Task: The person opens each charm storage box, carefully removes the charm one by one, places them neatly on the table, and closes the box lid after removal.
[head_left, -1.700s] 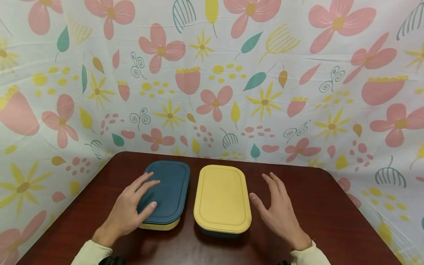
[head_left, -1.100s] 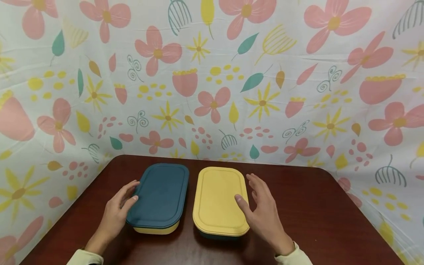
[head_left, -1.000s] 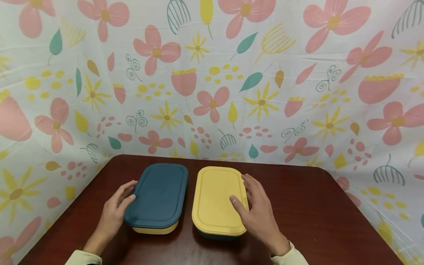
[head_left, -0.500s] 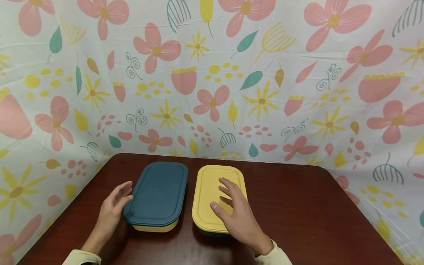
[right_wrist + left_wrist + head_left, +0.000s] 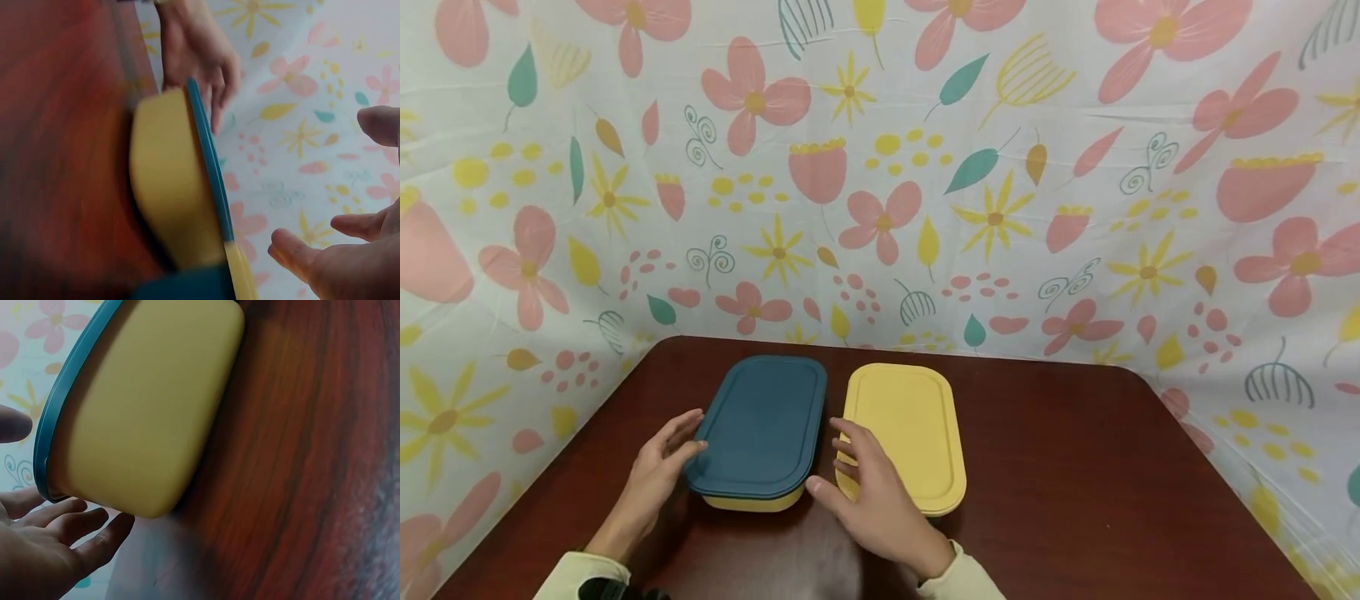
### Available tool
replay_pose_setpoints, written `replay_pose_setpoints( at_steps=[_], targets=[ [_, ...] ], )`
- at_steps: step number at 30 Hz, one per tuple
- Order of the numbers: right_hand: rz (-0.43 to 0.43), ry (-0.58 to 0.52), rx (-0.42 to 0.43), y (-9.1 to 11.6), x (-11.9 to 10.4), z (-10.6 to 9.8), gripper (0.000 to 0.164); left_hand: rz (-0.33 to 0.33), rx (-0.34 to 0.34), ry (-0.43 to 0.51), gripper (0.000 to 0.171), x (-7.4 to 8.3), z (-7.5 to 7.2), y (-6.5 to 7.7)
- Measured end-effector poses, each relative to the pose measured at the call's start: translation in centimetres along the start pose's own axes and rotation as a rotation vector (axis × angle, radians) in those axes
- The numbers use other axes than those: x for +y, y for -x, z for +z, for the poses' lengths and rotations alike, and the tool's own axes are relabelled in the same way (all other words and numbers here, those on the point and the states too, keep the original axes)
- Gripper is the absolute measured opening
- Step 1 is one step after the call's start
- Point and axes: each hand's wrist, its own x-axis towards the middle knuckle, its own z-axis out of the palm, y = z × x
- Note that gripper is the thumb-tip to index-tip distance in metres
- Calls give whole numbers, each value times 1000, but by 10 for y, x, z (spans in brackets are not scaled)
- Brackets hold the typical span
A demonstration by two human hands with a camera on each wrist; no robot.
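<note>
A yellow food container with a dark blue lid (image 5: 760, 425) stands on the left of the table; its yellow side wall (image 5: 144, 406) fills much of the left wrist view. Along its left edge lies my left hand (image 5: 651, 483), fingers loosely bent, fingertips close to the wall, thumb by the lid; whether they touch is unclear. To the right stands a second container, yellow-lidded (image 5: 910, 433) with a dark teal base (image 5: 187, 284). My right hand (image 5: 880, 500) hovers near the gap between both containers, hiding the yellow lid's near left corner, fingers spread and holding nothing.
Both containers stand on a dark reddish-brown wooden table (image 5: 1075, 483). A white cloth (image 5: 880, 325) printed with flowers and leaves hangs behind the table and along its sides.
My right hand has moved left, from right of the yellow-lidded container across its lid to the gap between the containers. My left hand has drawn back from above the blue lid to its left edge.
</note>
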Motion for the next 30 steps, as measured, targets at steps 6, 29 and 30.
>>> replay_pose_setpoints(
  at_steps=[6, 29, 30],
  targets=[
    [-29, 29, -43, -2, -4, 21, 66, 23, -1, -46, 58, 0, -1, 1],
    [202, 174, -53, -13, 0, 56, 86, -68, -135, 25, 70, -3, -3, 7],
    [211, 175, -51, -13, 0, 57, 86, -69, -136, 24, 70, -4, -2, 7]
  ],
)
